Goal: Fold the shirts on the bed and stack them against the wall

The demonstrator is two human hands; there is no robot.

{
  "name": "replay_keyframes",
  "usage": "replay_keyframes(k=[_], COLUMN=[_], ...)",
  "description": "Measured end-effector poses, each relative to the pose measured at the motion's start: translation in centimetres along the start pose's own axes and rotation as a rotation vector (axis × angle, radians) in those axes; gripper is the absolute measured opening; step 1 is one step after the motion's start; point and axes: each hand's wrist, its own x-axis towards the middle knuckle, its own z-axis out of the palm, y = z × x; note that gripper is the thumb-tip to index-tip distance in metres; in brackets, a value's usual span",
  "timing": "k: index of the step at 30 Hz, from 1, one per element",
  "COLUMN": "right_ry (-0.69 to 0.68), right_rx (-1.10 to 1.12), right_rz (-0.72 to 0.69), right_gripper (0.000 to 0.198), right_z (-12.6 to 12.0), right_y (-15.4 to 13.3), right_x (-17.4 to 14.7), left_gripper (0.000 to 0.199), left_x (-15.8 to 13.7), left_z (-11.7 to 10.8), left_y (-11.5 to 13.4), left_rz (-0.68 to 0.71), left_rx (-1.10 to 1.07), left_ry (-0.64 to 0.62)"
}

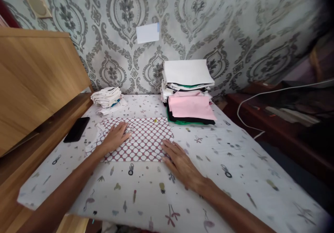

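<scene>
A folded garment (143, 137) with a red and dark lattice print on white lies flat on the cloth-covered table. My left hand (116, 137) rests on its left part, palm down with the fingers stretched out. Over its lower right corner lie the fingertips of my right hand (180, 161), also flat and stretched; the rest of that hand is on the tablecloth (146, 191). A plain white edge, perhaps the neckline, shows at the garment's left end. Neither hand grips anything.
Behind, on the right, stands a stack of folded white cloth (188, 72) with folded pink cloth (191, 107) in front. A smaller white pile (106, 97) is at the back left, near a black phone (77, 129). A wooden cabinet (39, 80) borders the left; a white cable (247, 102) hangs right.
</scene>
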Motion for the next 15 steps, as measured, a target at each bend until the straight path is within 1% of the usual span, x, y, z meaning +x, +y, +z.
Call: replay_keyframes(k=[3,6,9,12,15], right_ry=[0.024,0.047,0.089,0.156,0.227], right_rx=[0.024,0.04,0.082,0.121,0.112], right_rz=[-0.005,-0.017,-0.01,0.043,0.155], right_gripper=[0.046,0.044,0.041,0.037,0.033], right_z=[0.0,0.1,-0.2,-0.5,-1.0], right_y=[0.1,0.1,0.1,0.4,0.6], right_x=[-0.1,-0.1,-0.2,-0.2,-0.2], left_gripper=[0.056,0.056,0.056,0.056,0.05], left_x=[1.0,2.6,4.4,6.1,7.9], left_z=[-0.2,0.0,0.5,0.8,1.0], left_y=[1.6,3.6,5.5,7.4,8.9], left_rz=[0.058,0.131,0.212,0.292,0.376], left_rx=[-0.022,-0.025,-0.076,-0.163,-0.238], left_ry=[0.048,0.003,-0.029,-0.046,-0.059])
